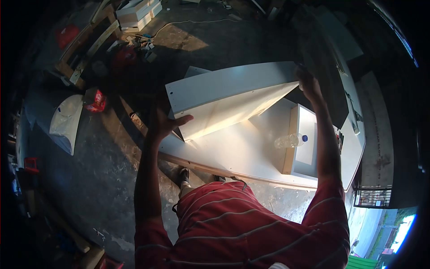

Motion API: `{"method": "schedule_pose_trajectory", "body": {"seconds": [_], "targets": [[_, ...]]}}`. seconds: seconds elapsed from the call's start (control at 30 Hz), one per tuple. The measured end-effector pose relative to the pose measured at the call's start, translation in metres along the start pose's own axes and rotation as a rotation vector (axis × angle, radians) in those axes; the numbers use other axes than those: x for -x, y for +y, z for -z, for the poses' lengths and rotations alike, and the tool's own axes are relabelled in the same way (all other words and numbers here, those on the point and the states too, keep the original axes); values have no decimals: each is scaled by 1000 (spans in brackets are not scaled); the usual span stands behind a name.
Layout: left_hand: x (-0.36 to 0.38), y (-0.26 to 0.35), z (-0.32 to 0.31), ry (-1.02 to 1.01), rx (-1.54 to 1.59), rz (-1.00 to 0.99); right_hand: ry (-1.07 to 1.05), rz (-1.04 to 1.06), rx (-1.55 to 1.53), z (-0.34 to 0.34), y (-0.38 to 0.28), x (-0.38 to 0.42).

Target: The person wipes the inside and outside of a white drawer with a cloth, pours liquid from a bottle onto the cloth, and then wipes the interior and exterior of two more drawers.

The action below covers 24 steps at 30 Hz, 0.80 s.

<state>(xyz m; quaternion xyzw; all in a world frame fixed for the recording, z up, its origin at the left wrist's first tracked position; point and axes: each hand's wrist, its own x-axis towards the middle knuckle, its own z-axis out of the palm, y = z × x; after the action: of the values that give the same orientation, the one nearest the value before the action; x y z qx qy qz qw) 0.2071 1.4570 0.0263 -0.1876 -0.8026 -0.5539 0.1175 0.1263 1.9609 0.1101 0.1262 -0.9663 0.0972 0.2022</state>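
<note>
A white box-like wooden drawer (233,89) is held tilted over a white work surface (215,150). My left hand (166,123) grips its left end, with the thumb stretched along the lower side and the other fingers hidden behind it. At the far right corner of the drawer, my right hand (308,83) is wrapped round the edge, in shadow. A clear plastic bottle with a blue cap (291,141) lies to the right, by a smaller white open box (304,143) standing on the surface.
On the floor at the left are a red package (95,100) and a curved white piece (67,121). Stacked white boxes (138,13) stand at the back left near a wooden frame (89,47). A long board (376,130) lies at the right.
</note>
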Motion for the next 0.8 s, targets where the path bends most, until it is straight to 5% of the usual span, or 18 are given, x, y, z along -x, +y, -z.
{"method": "schedule_pose_trajectory", "body": {"seconds": [0.07, 0.13, 0.2, 0.23, 0.27, 0.3, 0.33, 0.37, 0.43, 0.57, 0.63, 0.73, 0.8], "targets": [[-2, 6, 5, -4, 35, 49, 28, 150, 223, -17, 57, -16], [7, 21, 0, 115, 50, 79, 232, 109, 180, -1, 55, -31], [5, 28, 5, 62, 81, 154, 482, 305, 113, 13, 5, -43], [5, 31, 8, -7, 126, 216, 369, 81, -498, 19, -37, -38], [4, 36, 8, -6, 81, 202, 212, -82, -665, 26, -80, -32], [5, 40, 7, -12, 69, 201, 72, 22, -712, 15, -96, -32], [5, 44, 7, 14, 46, 158, 287, 568, -392, -4, -105, -37], [3, 44, 8, 38, 23, 112, 152, 666, -430, -15, -115, -34], [1, 38, 12, 29, -27, 104, 258, 749, -237, -36, -93, -46], [2, 43, 9, 44, 9, 170, -134, 414, 194, -15, 35, -77], [7, 41, 9, 59, -12, 161, -206, -31, -169, -24, 114, -65], [6, 32, 7, 97, -40, 77, 57, -314, -261, 23, 91, -57], [8, 30, 8, 85, 74, 173, 162, -181, -208, 43, 52, -45]]}}
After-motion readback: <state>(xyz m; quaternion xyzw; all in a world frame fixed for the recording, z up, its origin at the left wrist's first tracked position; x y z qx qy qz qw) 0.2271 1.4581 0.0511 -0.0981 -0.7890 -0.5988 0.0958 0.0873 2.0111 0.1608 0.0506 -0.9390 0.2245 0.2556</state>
